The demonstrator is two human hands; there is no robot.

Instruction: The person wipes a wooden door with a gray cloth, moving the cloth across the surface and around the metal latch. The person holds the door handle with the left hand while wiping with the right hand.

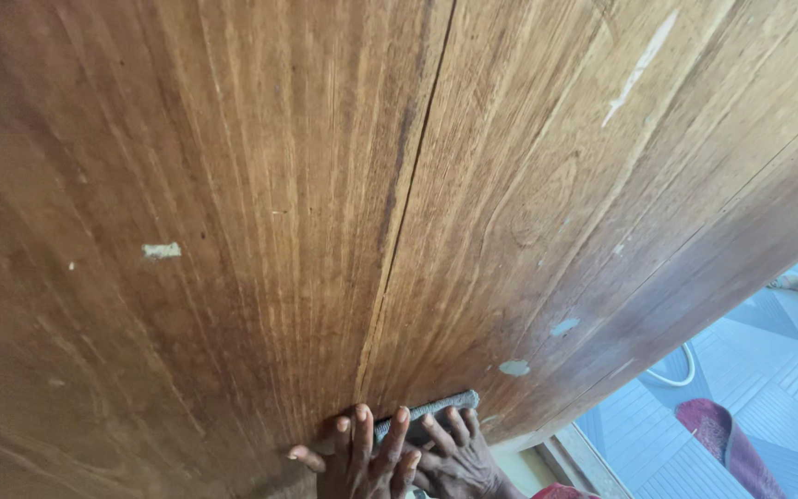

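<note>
Both hands press a grey sanding pad to the wooden panel.

Your left hand (353,457) and right hand (459,457) lie fingers-spread over the grey pad (431,409), pinning it near the wooden panel (325,185)'s bottom edge. Pale filler patches (several, scattered) (162,250) show unsmoothed, so I judge much surface remains. Tiled floor (768,370) lies right.

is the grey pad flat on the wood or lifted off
Flat: both hands, left hand and right hand, press the grey pad against the wooden panel.
</note>
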